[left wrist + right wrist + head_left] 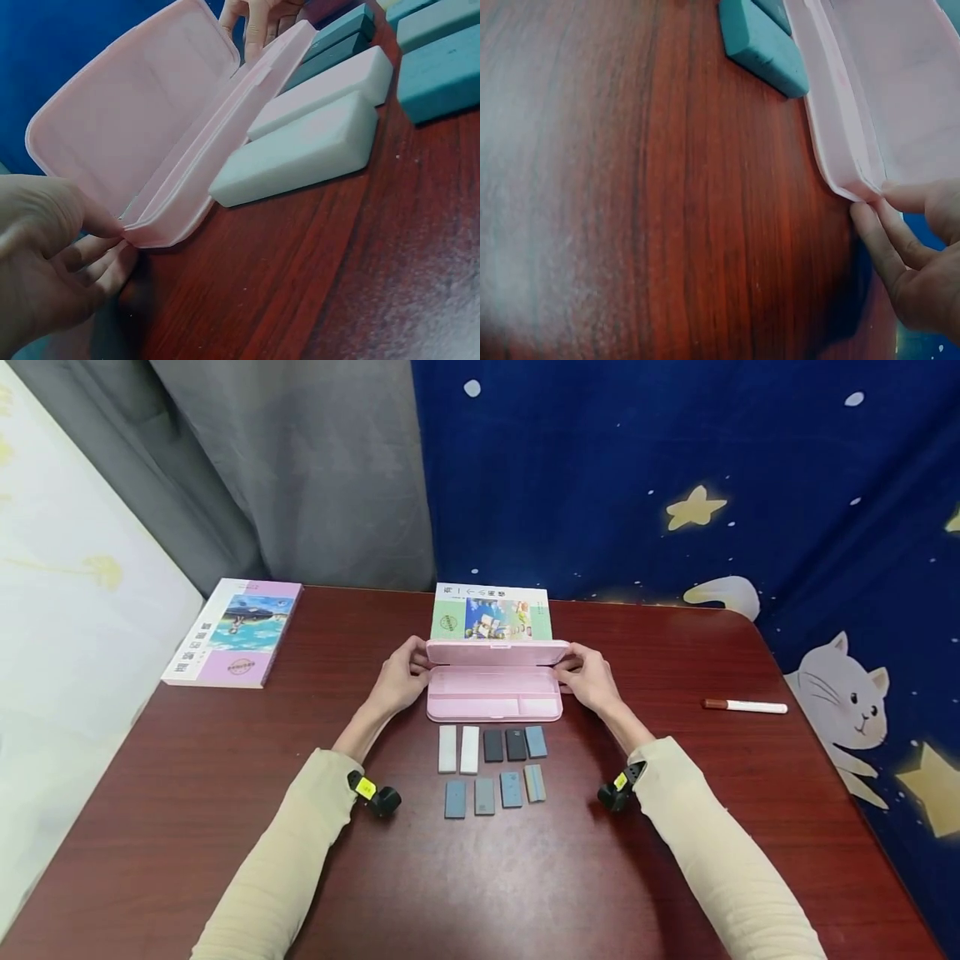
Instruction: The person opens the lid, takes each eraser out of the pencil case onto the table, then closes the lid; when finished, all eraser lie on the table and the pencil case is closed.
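Note:
A pink pencil case lies with its lid raised and its compartments bare. My left hand pinches its left end; in the left wrist view the thumb sits on the rim near the hinge, the other fingers below. At the opposite end my right hand holds the corner between thumb and fingertips, seen closely by the right wrist camera. Two rows of erasers lie in front of the case: white erasers, dark erasers and several blue-grey erasers. One eraser carries a tan stripe.
Behind the case lies a green-and-white book, partly covered by the lid. A purple-and-white book rests at the table's back left. Toward the right edge of the brown table is a white marker with a brown cap.

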Demonstrator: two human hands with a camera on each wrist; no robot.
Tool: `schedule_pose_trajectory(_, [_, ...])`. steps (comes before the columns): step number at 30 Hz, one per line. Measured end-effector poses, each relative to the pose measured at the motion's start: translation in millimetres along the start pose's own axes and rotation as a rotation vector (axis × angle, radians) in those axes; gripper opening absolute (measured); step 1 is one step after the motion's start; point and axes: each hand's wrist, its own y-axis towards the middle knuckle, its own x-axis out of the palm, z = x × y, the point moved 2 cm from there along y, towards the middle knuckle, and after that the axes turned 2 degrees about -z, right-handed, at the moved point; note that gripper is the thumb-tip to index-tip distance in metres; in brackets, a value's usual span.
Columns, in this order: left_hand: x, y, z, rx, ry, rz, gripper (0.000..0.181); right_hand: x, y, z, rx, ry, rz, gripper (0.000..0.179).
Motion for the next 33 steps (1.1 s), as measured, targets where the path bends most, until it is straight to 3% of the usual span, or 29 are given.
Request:
schedule_pose_trajectory(8, [2.9,-1.4,1.8,0.031,0.043,0.013,0.026,-1,-3.1,2,-0.047,-0.021,0.017,0.029])
schedule_pose_trajectory(15, [4.7,-4.7,2.1,0.037,0.046,0.017,0.027,-6,-6.1,4,-0.065,-0.061,-0.028,0.035])
schedule_pose_trajectory(21, [5.4,-5.0,2.4,0.066,0.057,0.037,0.027,-13,-8.9,5,-0.008,0.168,-0.179,0.031])
schedule_pose_trajectory(25, [5.9,-5.0,3.2,0.086,0.053,0.047,0.027,-16,-10.3,1,0.074,0.285,-0.257,0.039])
schedule_pose_trajectory(27, [6.0,-5.4,3.4,0.093,0.052,0.054,0.028,-17,-11.0,-2,0.097,0.259,-0.287,0.049])
schedule_pose_trajectory(30, [5.6,-6.2,2.5,0.091,0.053,0.058,0.027,-15,-12.1,-6,0.092,0.128,-0.306,0.056])
schedule_pose_trajectory(33, [3.7,-6.2,0.4,0.070,0.048,0.023,0.025,-13,-13.3,-8,0.070,0.016,-0.294,0.057])
